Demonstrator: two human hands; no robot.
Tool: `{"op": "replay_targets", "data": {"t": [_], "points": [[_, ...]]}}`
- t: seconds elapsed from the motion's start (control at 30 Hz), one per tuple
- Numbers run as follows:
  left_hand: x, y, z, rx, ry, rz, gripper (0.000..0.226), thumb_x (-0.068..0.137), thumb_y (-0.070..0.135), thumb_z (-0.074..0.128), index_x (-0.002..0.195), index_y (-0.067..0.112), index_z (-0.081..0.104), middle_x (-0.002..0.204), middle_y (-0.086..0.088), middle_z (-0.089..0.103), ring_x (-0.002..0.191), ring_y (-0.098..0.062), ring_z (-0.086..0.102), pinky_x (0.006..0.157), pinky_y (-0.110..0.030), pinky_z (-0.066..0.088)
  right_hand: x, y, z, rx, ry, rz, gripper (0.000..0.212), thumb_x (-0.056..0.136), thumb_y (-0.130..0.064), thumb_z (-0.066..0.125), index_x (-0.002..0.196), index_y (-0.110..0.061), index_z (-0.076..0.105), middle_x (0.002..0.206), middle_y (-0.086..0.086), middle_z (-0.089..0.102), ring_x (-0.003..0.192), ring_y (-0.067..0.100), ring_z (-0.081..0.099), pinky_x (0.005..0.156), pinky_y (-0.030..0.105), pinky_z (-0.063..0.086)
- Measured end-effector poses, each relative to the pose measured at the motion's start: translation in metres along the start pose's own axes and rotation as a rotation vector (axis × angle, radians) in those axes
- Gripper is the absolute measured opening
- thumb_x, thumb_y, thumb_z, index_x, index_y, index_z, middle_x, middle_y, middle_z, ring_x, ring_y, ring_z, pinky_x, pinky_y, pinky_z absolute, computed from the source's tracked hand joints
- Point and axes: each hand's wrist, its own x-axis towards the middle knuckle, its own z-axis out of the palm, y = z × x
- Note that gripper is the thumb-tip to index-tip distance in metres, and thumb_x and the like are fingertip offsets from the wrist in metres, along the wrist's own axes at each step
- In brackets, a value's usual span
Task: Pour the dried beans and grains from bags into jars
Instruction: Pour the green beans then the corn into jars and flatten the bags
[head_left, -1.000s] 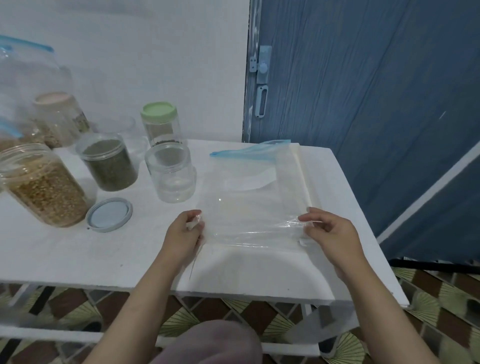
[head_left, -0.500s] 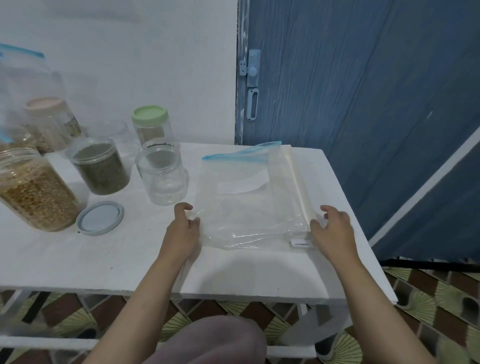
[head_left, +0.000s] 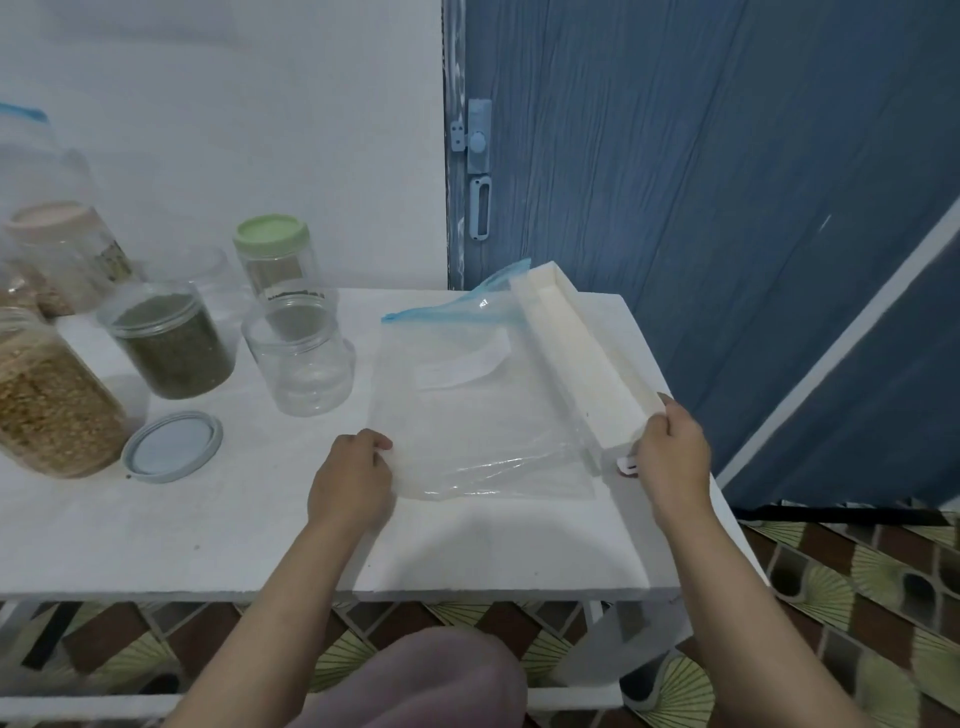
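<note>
White rectangular tabletop (head_left: 156, 540) is carrying everything. Empty clear plastic zip bag with a blue closure strip (head_left: 483, 410) is lying flat toward the right edge, long axis running front to back, blue mouth pointing at the rear edge, sealed bottom facing the front edge. Long white open-topped box (head_left: 582, 364) is lying along the bag's right side, tilted up at its near end. Along the left edge, a large clear jar of tan grain (head_left: 47, 405) and a clear jar of dark green beans (head_left: 171, 343) are standing open; an empty clear round jar (head_left: 301, 358) is standing just left of the bag; a grey-blue round lid (head_left: 171, 447) is lying near the front. Left hand (head_left: 350, 480) is pinching the bag's near-left corner, fingers curled. Right hand (head_left: 675, 452) is gripping the box's near end. Judgement: this bag appears emptied and is being put away; next move calls for fetching a full bag for the empty jar.
</note>
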Motion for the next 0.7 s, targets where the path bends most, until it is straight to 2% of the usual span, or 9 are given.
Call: {"op": "replay_targets", "data": {"t": [0.07, 0.13, 0.23, 0.3, 0.4, 0.5, 0.57, 0.63, 0.7], "points": [[0.002, -0.002, -0.001, -0.022, -0.018, -0.007, 0.037, 0.097, 0.007, 0.038, 0.127, 0.013, 0.058, 0.139, -0.008, 0.047, 0.117, -0.028, 0.054, 0.094, -0.034, 0.042, -0.003, 0.002, -0.001, 0.150, 0.017, 0.038, 0.045, 0.100, -0.016, 0.028, 0.137, -0.017, 0.054, 0.107, 0.003, 0.064, 0.089, 0.022, 0.061, 0.089, 0.048, 0.056], [0.002, -0.001, -0.003, -0.025, -0.037, -0.007, 0.039, 0.097, 0.008, 0.040, 0.133, 0.011, 0.056, 0.144, -0.008, 0.044, 0.124, -0.027, 0.051, 0.099, -0.034, 0.039, -0.006, 0.000, -0.002, 0.290, 0.032, 0.080, 0.040, 0.099, -0.014, 0.030, 0.125, -0.014, 0.061, 0.108, 0.002, 0.064, 0.093, 0.023, 0.062, 0.082, 0.045, 0.059], [-0.001, 0.002, -0.006, -0.038, 0.024, 0.011, 0.040, 0.097, 0.010, 0.046, 0.136, 0.012, 0.054, 0.146, -0.006, 0.045, 0.130, -0.026, 0.048, 0.102, -0.033, 0.036, -0.017, -0.017, -0.008, 0.435, 0.019, 0.098, 0.030, 0.099, -0.007, 0.030, 0.098, -0.009, 0.060, 0.096, 0.009, 0.056, 0.076, 0.021, 0.061, 0.062, 0.031, 0.059], [-0.002, 0.007, -0.006, -0.078, 0.088, 0.025, 0.039, 0.097, 0.013, 0.052, 0.135, 0.014, 0.056, 0.144, -0.003, 0.049, 0.128, -0.025, 0.050, 0.103, -0.034, 0.037, -0.023, -0.029, -0.006, 0.469, -0.047, 0.083, 0.028, 0.098, -0.007, 0.030, 0.095, -0.009, 0.058, 0.096, 0.011, 0.058, 0.066, 0.021, 0.064, 0.064, 0.034, 0.060], [-0.001, 0.014, -0.003, -0.165, 0.077, 0.070, 0.037, 0.095, 0.017, 0.061, 0.132, 0.016, 0.059, 0.140, 0.001, 0.052, 0.117, -0.027, 0.058, 0.103, -0.036, 0.042, -0.029, -0.040, 0.005, 0.356, -0.198, 0.054, 0.034, 0.100, -0.011, 0.028, 0.118, -0.019, 0.056, 0.106, 0.004, 0.060, 0.051, 0.013, 0.064, 0.082, 0.046, 0.058], [0.002, 0.016, -0.002, -0.224, 0.027, 0.117, 0.041, 0.093, 0.018, 0.064, 0.134, 0.020, 0.057, 0.140, 0.001, 0.051, 0.109, -0.030, 0.061, 0.103, -0.039, 0.044, -0.036, -0.047, 0.021, 0.143, -0.343, -0.038, 0.052, 0.103, -0.014, 0.025, 0.148, -0.038, 0.032, 0.107, -0.006, 0.054, 0.051, 0.014, 0.063, 0.081, 0.042, 0.059], [0.004, 0.016, -0.003, -0.219, -0.013, 0.120, 0.044, 0.094, 0.018, 0.063, 0.137, 0.022, 0.056, 0.138, -0.003, 0.052, 0.105, -0.028, 0.059, 0.100, -0.032, 0.043, -0.040, -0.048, 0.032, -0.037, -0.415, -0.103, 0.056, 0.104, -0.017, 0.023, 0.149, -0.050, 0.025, 0.100, -0.014, 0.049, 0.056, 0.019, 0.063, 0.074, 0.032, 0.058], [0.004, 0.015, -0.006, -0.221, -0.048, 0.112, 0.044, 0.096, 0.016, 0.060, 0.139, 0.022, 0.054, 0.133, -0.015, 0.057, 0.091, -0.021, 0.056, 0.091, -0.027, 0.042, -0.042, -0.045, 0.042, -0.184, -0.439, -0.146, 0.052, 0.103, -0.019, 0.023, 0.143, -0.048, 0.040, 0.109, -0.003, 0.051, 0.066, 0.024, 0.063, 0.063, 0.027, 0.056], [0.005, 0.012, -0.008, -0.238, -0.074, 0.108, 0.044, 0.098, 0.012, 0.056, 0.140, 0.021, 0.052, 0.129, -0.021, 0.058, 0.077, -0.013, 0.050, 0.079, -0.021, 0.040, -0.044, -0.040, 0.048, -0.272, -0.430, -0.178, 0.046, 0.103, -0.021, 0.024, 0.135, -0.039, 0.051, 0.117, 0.004, 0.052, 0.081, 0.027, 0.063, 0.074, 0.036, 0.058]]}}
